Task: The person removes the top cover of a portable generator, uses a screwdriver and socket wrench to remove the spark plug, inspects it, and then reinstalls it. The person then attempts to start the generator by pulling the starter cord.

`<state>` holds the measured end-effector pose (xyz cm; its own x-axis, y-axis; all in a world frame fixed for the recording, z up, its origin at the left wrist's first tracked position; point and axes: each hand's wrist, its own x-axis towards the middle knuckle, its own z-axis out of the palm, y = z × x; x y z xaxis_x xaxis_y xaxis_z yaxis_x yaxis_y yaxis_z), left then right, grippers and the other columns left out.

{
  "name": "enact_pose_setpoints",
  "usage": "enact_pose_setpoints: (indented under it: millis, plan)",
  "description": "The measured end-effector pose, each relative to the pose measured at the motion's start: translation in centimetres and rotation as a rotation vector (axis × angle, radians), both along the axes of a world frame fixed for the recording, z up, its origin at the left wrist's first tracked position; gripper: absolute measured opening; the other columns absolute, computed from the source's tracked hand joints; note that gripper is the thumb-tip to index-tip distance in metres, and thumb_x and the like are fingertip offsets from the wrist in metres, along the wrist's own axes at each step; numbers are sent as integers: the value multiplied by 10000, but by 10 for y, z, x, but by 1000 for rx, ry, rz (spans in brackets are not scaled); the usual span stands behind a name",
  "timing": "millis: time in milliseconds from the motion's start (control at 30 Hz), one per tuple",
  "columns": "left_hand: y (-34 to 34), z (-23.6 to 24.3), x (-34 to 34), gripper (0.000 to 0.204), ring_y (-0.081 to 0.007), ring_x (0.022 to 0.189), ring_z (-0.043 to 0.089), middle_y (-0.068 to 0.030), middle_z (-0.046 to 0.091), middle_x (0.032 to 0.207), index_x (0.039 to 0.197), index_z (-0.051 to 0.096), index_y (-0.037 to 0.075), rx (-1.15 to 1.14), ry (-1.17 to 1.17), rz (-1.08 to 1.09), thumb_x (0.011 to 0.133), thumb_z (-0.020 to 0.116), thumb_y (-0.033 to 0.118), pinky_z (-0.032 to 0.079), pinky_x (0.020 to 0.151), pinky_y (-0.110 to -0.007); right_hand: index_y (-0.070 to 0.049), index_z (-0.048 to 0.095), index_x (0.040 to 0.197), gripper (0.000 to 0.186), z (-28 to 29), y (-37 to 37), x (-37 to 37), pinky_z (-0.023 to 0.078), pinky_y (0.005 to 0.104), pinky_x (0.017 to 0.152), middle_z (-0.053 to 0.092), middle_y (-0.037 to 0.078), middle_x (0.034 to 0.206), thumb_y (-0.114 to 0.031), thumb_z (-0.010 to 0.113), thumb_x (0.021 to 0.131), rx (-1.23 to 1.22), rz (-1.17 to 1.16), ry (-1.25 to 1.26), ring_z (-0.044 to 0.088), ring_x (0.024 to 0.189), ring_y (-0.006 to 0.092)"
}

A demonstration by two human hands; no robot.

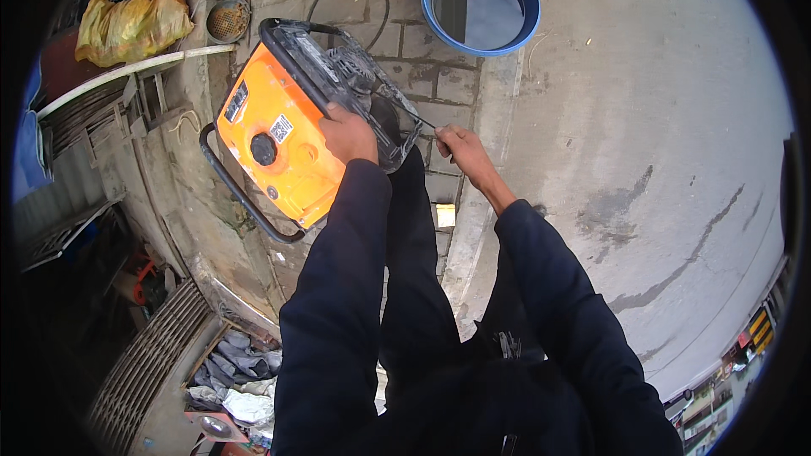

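A portable generator [317, 171] with an orange fuel tank, a black round cap and a black tube frame stands tilted in my view on the paving. My left hand [348, 135] is closed over the tank's edge, beside the dark, dusty engine side. Several of its fingers are hidden behind the tank. To the right of the engine, my right hand [460, 150] is closed on the end of a thin dark rod [425, 122]. The rod reaches back toward the engine side; its kind and far end cannot be made out.
A blue tub [525, 34] of water stands ahead on the right. Far left are a yellow plastic bag [135, 24] and a small strainer-like bowl [228, 20]. A yellow-and-white packet [445, 215] lies near my feet. A black cable [386, 2] loops on the bricks.
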<state>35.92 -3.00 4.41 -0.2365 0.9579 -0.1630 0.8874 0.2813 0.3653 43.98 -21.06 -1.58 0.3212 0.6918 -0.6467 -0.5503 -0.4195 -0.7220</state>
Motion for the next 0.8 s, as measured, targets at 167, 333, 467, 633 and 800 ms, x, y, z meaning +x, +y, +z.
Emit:
enact_pose_setpoints:
  millis: [167,333,467,633,800]
  plan:
    - [-3,15,3,491,-518,925,642,-346,657,988,1041,556,-121,-5,-39,-61,1087,431,351,499,822,-542,-55,621,823,346,-72,72,-31,412,292,651,576,-13,738,-347,588,1004,-73,20,-13,498,691,111]
    - [0,19,3,500,-501,974,635,-348,649,1049,1072,578,-139,-41,-88,-67,1093,412,332,491,873,-524,-20,669,909,330,-91,131,-36,442,289,684,619,8,777,-332,615,999,-38,102,-59,538,718,116]
    - [0,9,-5,541,-493,976,633,-333,660,1039,1078,598,-129,-1,-133,-108,1101,395,372,479,913,-516,-15,701,935,349,-145,197,-54,473,320,725,667,67,819,-353,630,984,-68,114,-118,588,751,166]
    - [0,-4,-13,501,-489,910,625,-319,635,993,1079,530,-115,-6,-285,-121,1112,395,367,493,840,-510,-8,732,1011,412,-173,225,-69,507,401,833,723,174,889,-380,559,983,-86,98,-399,669,862,300]
    - [-1,-8,-19,484,-507,919,624,-331,637,986,1090,536,-116,6,-257,-163,1108,406,349,492,841,-518,-32,757,1085,437,-130,230,-50,506,438,931,745,213,1088,-386,540,947,-153,115,-97,690,1049,386]
